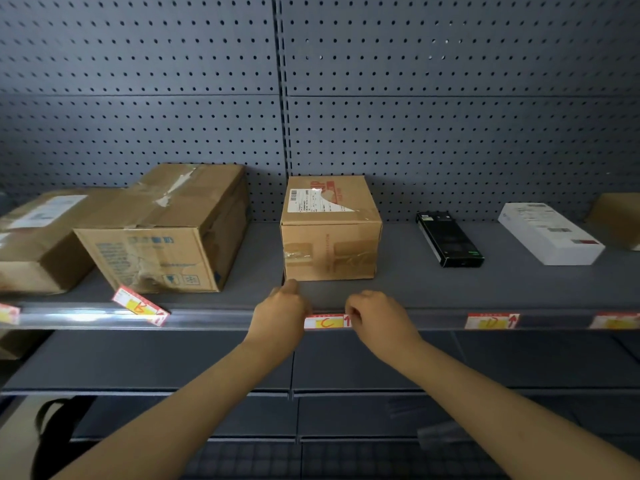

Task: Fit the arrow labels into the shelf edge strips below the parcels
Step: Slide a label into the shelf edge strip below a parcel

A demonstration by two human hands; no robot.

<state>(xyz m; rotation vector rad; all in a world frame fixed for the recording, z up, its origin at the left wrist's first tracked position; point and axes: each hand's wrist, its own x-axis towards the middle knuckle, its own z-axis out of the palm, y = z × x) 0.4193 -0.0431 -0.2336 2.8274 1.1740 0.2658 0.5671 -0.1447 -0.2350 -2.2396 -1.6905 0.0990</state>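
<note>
We hold the red-and-white paper arrow label marked C (327,322) in the clear plastic shelf edge strip (214,318). Our left hand (280,315) and right hand (379,318) pinch its ends, below the small brown cardboard parcel (330,233).

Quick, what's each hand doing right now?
Left hand: pinching the left end of the C label.
Right hand: pinching its right end.

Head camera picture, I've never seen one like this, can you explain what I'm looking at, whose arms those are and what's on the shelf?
The single picture comes from a camera worn on a person's head, looking forward and down, so the two bare arms are the wearer's own. The left hand and right hand pinch the ends of the label marked C at the shelf edge strip, below a small cardboard box. On the shelf also lie larger cardboard boxes, a black box and a white box. The label marked B sits crooked; the label marked D sits straight.
</note>
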